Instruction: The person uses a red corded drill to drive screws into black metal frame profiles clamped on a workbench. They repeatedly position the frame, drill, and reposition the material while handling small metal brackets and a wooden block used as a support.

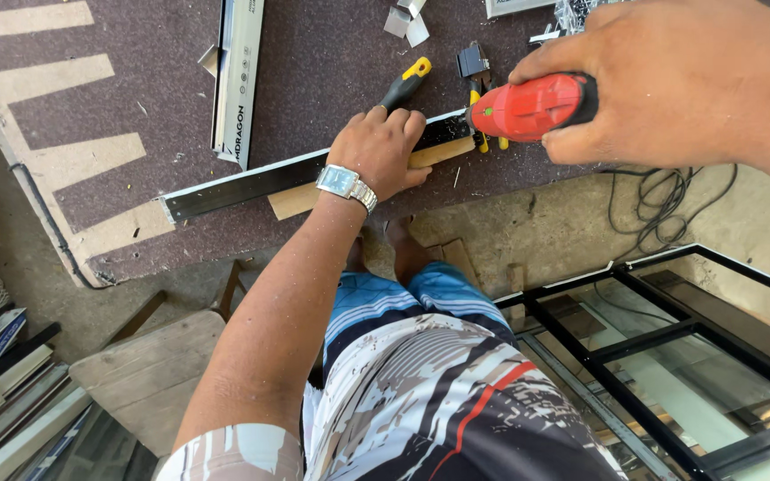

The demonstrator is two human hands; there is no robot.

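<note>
Here, by label:
Left hand (pixel 383 151): fingers spread flat, pressing down on the black metal bar (pixel 251 183).
Right hand (pixel 679 85): fingers wrapped tight around the red drill (pixel 532 107), nose at the bar's end.
Bar: lying across the dark surface (pixel 91 116), over a wooden strip (pixel 300 199).
Nearby: yellow-handled screwdriver (pixel 405 85) just beyond the left hand.

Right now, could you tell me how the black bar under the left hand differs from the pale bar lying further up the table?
The black bar is dark and lies slanted across the table's near edge; the pale bar is silvery-white and runs away from the person. The left hand presses down on the black bar, with the right hand holding a red power tool at its end; the pale bar lies untouched. Both are long, straight metal profiles resting on the brown table.
</note>
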